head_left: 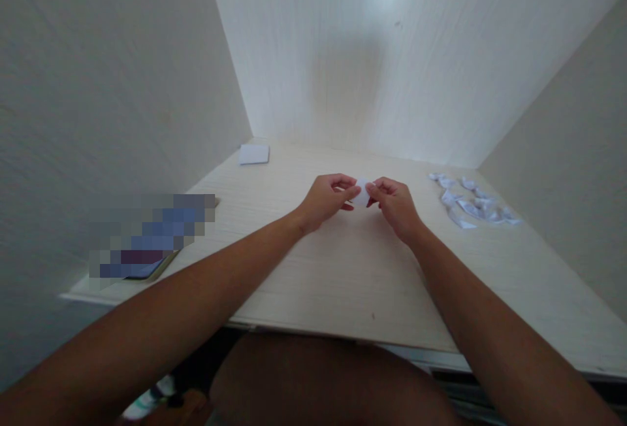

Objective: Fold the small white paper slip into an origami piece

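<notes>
A small piece of white paper (361, 193) is held between my two hands, over the middle of the white table. My left hand (329, 198) pinches its left side between thumb and fingers. On the right side, my right hand (393, 202) grips it the same way. Fingers cover both ends of the paper, so its full shape is hidden. Several folded or twisted white paper pieces (473, 202) lie in a loose group to the right of my right hand.
The white table (313, 282) is closed in by walls at the left, back and right. A stack of white paper (254, 154) lies at the back left corner. Along the left edge rests a phone-like device (157, 266), its screen blurred out.
</notes>
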A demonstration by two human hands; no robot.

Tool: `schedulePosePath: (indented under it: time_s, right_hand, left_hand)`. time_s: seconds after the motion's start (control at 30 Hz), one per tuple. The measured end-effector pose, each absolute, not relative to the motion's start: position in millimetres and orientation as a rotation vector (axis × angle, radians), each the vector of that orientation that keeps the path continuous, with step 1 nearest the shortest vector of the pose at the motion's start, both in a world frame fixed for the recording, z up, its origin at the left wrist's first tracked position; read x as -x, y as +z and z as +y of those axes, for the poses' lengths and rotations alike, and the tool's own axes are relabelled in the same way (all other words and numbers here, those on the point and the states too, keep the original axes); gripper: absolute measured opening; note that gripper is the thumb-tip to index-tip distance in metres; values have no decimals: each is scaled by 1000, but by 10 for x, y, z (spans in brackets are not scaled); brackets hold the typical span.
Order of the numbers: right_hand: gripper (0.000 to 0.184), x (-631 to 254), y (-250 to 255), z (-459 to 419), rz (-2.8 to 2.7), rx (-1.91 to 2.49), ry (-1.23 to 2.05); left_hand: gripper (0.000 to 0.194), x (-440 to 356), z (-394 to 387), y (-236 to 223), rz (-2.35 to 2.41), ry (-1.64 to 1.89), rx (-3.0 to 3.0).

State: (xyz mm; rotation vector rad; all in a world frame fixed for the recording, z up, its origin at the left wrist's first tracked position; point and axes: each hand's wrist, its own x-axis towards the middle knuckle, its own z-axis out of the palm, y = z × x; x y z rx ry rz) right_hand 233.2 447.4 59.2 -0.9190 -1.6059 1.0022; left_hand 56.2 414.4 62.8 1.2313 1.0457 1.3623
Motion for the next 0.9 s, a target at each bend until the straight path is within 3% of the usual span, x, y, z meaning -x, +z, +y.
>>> schedulePosePath:
  time_s: [0.2, 0.33, 0.47, 0.63, 0.9]
  right_hand:
    - [25, -2364, 607, 4501, -1628, 885, 1056]
    - [46, -2410, 589, 4537, -1729, 778, 981]
    - [31, -2427, 571, 4521, -1982, 768, 704]
    - [16, -2417, 586, 4490, -2013, 766, 582]
    - [22, -2410, 618, 4466, -2017, 791, 581]
  left_hand:
    - [16, -539, 4158, 625, 990, 1392, -1122]
    - [17, -507, 4159, 649, 967, 1428, -1022]
    - [16, -481, 4158, 673, 961, 1414, -971]
    - [19, -468, 4162, 680, 980, 1400, -946]
    - [18, -447, 4177, 705, 1009, 1387, -944]
